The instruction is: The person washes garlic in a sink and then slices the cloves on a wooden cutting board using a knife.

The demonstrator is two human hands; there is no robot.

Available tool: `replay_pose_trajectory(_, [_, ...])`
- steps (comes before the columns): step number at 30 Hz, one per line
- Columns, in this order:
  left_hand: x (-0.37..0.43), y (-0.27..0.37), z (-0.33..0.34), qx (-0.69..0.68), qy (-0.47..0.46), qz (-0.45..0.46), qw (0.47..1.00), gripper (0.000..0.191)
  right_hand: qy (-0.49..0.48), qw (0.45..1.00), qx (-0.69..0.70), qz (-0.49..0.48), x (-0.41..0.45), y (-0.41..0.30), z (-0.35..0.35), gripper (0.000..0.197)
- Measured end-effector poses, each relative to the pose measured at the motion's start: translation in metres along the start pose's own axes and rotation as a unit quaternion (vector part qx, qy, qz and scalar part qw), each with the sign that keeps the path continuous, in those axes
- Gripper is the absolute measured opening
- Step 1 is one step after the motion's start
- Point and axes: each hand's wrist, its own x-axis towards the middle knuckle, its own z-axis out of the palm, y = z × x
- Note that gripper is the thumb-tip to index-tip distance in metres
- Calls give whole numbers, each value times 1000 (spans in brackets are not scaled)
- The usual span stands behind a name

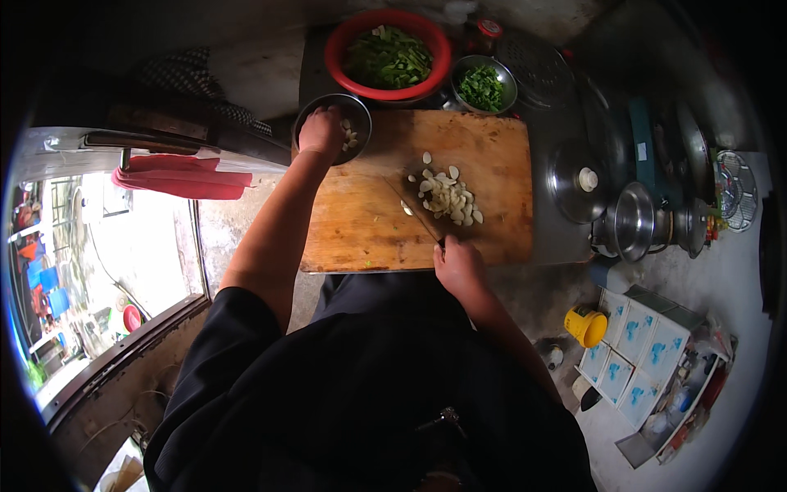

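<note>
My left hand [322, 130] reaches into a metal bowl [367, 136] at the board's far left corner. Pale peeled garlic cloves [349, 136] lie in the bowl beside it; my fingertips are hidden there. My right hand [460, 263], at the near edge of the wooden cutting board [350, 215], grips the handle of a knife [423, 220]. Its blade is seen nearly edge-on, slanting away to the left over the board. A heap of sliced garlic [452, 198] sits just right of the blade, and a separate piece touches or lies close to its left side.
Behind the board stand a red basin [333, 61] of cut green vegetables, a small metal bowl [508, 98] of chopped greens and a red-lidded jar [489, 29]. A pot lid [569, 190] and a metal basin [634, 221] are to the right. A pink cloth [184, 177] hangs at left.
</note>
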Motion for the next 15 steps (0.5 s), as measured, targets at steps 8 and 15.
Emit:
replay_pose_trajectory(8, [-78, 54, -51, -226, 138, 124, 956, 21, 40, 994, 81, 58, 9, 38, 16, 30])
replay_pose_trajectory(15, [-153, 101, 37, -232, -72, 122, 962, 15, 18, 993, 85, 79, 8, 28, 1, 31])
